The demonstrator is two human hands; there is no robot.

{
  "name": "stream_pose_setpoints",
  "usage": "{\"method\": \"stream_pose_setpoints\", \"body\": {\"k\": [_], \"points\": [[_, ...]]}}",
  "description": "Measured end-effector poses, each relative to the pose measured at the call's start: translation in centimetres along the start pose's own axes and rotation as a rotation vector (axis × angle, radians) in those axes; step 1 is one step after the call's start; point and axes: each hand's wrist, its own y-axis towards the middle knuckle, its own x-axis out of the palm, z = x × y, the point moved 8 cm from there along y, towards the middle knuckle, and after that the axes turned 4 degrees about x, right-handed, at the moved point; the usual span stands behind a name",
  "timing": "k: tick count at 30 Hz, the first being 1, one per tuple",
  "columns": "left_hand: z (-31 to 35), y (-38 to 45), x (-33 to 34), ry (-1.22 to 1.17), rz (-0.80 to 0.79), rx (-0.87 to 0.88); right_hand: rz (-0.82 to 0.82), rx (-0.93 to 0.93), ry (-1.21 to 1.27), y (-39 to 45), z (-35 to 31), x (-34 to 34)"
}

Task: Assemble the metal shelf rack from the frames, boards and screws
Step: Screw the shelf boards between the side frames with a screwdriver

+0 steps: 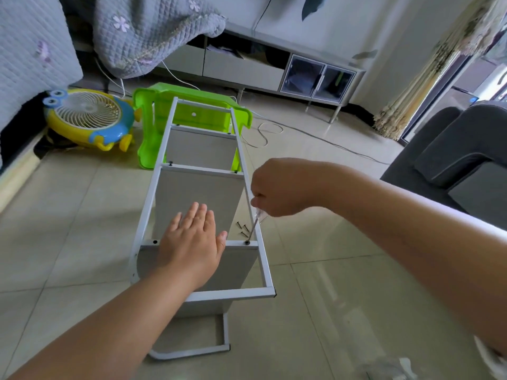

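The white metal shelf rack (248,187) lies on its side on the tiled floor, with grey boards (197,193) set between its two frames. My left hand (192,242) lies flat, fingers straight, on the near crossbar and board. My right hand (274,192) grips a screwdriver (255,224) with a clear handle. Its tip sits on a screw (248,243) at the right end of that crossbar. Three loose black screws (242,229) lie on the floor inside the frame, just behind the tip.
A green plastic stool (192,105) stands under the rack's far end. A yellow and blue toy fan (87,116) sits at the left by a quilt-covered bed. White cables (263,133) trail behind. A dark sofa (452,154) stands at the right.
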Motion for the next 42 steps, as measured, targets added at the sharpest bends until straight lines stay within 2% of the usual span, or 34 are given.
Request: {"method": "stream_pose_setpoints", "body": {"k": [3, 5, 8, 10, 13, 16, 21, 26, 28, 31, 33, 36, 39, 42], "points": [[0.0, -0.2, 0.1, 0.004, -0.010, 0.007, -0.133, 0.076, 0.139, 0.6, 1.9, 0.7], [0.1, -0.2, 0.1, 0.007, -0.007, 0.012, -0.157, 0.026, 0.129, 0.2, 1.4, 1.1], [0.1, 0.0, 0.1, 0.010, -0.012, 0.015, -0.124, -0.046, 0.036, -1.1, -0.3, 1.2], [0.0, 0.1, 0.1, 0.014, -0.004, 0.009, -0.040, -0.093, -0.012, -1.2, -0.9, 0.6], [0.0, -0.1, 0.1, 0.010, -0.011, 0.011, 0.065, -0.033, 0.009, -0.4, -0.3, 0.0], [0.0, -0.2, 0.1, 0.004, -0.001, 0.013, -0.008, 0.071, 0.071, 0.2, 1.2, 1.2], [-0.1, -0.1, 0.0, 0.025, -0.011, 0.010, -0.079, -0.010, -0.015, -1.6, 1.2, 2.0], [0.0, 0.1, -0.1, 0.021, -0.008, 0.003, 0.009, -0.044, -0.023, -1.5, 0.1, 0.8], [0.0, 0.1, -0.1, 0.020, -0.013, -0.002, -0.050, 0.028, 0.042, -0.6, 0.9, 0.8], [0.1, -0.1, 0.0, 0.023, -0.017, -0.003, -0.238, 0.124, 0.224, 1.1, 2.5, 2.0], [0.1, -0.2, 0.0, 0.024, -0.024, 0.003, -0.306, 0.097, 0.220, 1.0, 2.4, 2.4], [0.1, -0.1, 0.0, 0.030, -0.015, 0.007, -0.158, 0.010, 0.051, 0.3, 0.9, 1.4], [0.0, 0.0, -0.2, 0.024, -0.021, -0.010, -0.076, -0.059, 0.053, -0.5, 0.0, 0.8], [0.1, 0.0, -0.3, 0.010, -0.023, -0.002, -0.003, -0.007, 0.095, 0.1, 0.6, 0.4]]}}
